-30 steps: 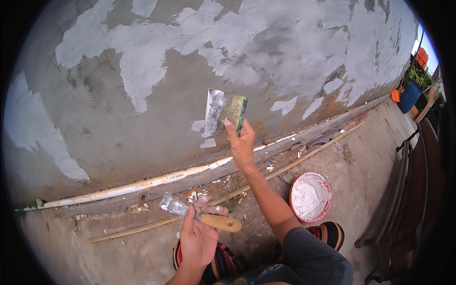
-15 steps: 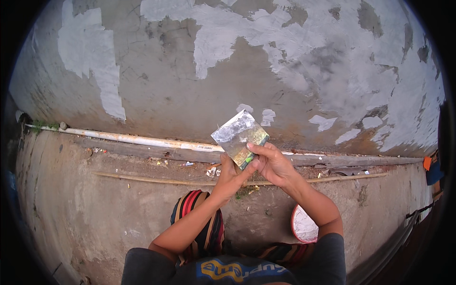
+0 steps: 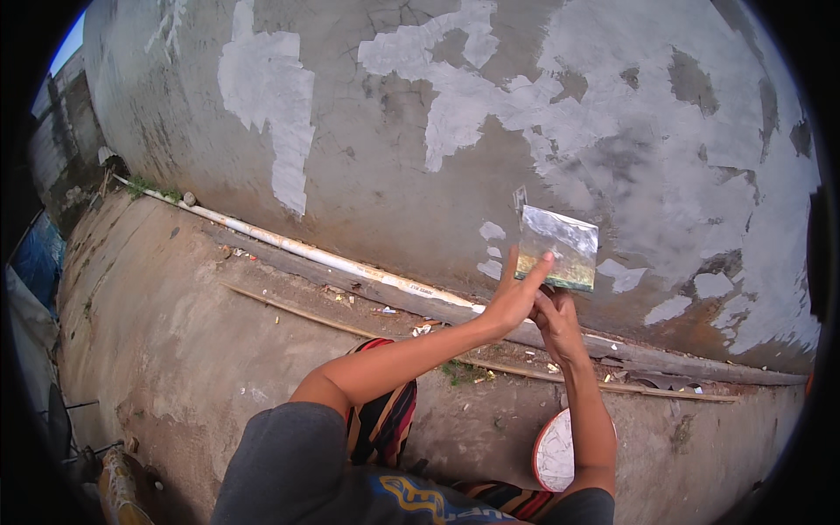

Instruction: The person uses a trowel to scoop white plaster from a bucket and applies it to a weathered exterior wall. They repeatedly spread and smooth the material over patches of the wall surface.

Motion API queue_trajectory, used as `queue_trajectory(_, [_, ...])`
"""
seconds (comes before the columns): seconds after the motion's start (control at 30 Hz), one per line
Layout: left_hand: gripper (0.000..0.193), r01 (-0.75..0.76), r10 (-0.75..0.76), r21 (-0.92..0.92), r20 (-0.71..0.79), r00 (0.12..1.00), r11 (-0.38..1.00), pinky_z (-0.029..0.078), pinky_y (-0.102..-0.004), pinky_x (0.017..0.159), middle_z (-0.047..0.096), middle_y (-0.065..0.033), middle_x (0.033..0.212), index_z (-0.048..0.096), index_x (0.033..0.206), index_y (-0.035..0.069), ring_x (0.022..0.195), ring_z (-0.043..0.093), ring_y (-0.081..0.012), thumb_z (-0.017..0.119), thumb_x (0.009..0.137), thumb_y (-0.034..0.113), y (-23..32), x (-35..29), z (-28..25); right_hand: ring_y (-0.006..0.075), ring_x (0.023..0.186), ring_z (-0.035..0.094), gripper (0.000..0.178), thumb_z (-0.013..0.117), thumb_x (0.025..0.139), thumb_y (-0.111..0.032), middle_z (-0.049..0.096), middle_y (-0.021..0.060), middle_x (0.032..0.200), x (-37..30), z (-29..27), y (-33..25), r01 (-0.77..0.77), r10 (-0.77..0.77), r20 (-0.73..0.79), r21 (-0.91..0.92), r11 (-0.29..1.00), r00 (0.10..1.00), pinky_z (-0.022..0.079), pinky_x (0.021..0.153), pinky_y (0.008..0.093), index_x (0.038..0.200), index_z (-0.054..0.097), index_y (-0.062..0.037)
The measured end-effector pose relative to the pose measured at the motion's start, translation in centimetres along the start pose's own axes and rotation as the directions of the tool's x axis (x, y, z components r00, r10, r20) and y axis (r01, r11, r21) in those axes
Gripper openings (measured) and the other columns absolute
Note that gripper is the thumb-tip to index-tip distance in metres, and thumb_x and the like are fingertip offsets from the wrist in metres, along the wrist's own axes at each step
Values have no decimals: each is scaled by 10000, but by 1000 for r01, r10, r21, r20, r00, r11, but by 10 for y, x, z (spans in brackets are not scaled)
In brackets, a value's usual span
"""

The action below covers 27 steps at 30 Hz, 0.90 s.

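A flat square plate [image 3: 569, 238] with a shiny grey face, white smears and a yellow-green lower band is held up in front of the wall. My left hand [image 3: 514, 302] grips its lower left part, thumb pressed on the face and the other fingers mostly hidden. Below the plate's lower edge, my right hand [image 3: 560, 328] is closed with bent fingers against its underside, close to my left fingers. A small thin piece sticks up beside the plate's upper left corner; what it is I cannot tell.
The grey wall [image 3: 376, 166] carries white patches of filler. A whitish pipe [image 3: 297, 254] runs along its foot, with a long thin stick [image 3: 297, 312] on the ground nearby. A round red-rimmed bucket [image 3: 553, 451] with white stuff inside stands beside my right forearm.
Both hands and the plate have moved right in the picture, and the plate has turned nearly level. My right thumb has left its face; my left thumb now lies on it. The view has shifted.
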<state>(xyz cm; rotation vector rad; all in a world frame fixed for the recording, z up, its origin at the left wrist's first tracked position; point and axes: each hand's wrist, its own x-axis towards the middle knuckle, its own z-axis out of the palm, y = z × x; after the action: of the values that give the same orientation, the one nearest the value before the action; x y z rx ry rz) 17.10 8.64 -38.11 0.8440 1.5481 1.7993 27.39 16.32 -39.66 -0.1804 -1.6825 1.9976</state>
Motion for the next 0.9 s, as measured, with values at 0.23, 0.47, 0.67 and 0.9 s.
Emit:
queue_trajectory(0.23, [1186, 147, -172, 109, 266, 948, 983, 191, -485, 1146, 162, -294, 1521, -69, 1498, -19, 1409, 216, -401, 512, 807, 751, -7, -3, 4, 153, 767, 574, 323, 420, 991, -223, 595, 79, 916, -18, -45, 35, -71, 123, -205, 244, 967, 971, 478, 703, 303, 1202, 507, 7])
queue_trajectory(0.47, [817, 131, 6, -262, 465, 885, 956, 237, -491, 1158, 236, -268, 1494, 105, 1468, -84, 1356, 343, -384, 476, 982, 458, -19, 30, -31, 25, 527, 362, 283, 564, 962, -299, 439, -67, 636, -50, -154, 18, -63, -54, -592, -175, 983, 804, 282, 470, 179, 1106, 612, -61])
queue_trajectory(0.67, [541, 242, -122, -264, 402, 907, 934, 357, -464, 1127, 425, -218, 1364, 316, 1343, -69, 1272, 466, -308, 521, 989, 284, -24, 35, -56, 76, 687, 574, 288, 682, 891, -225, 671, 13, 842, -71, -153, -9, 93, -418, -359, -657, 749, 835, 462, 628, 224, 1094, 695, -20])
queue_trajectory(0.9, [509, 200, -107, -220, 372, 922, 955, 392, -460, 1108, 417, -211, 1360, 315, 1341, -64, 1241, 494, -314, 518, 992, 245, -19, 27, -49, 107, 809, 640, 245, 718, 849, -165, 716, 55, 926, -62, -121, -22, 74, -423, -321, -717, 693, 847, 496, 724, 256, 1057, 713, -35])
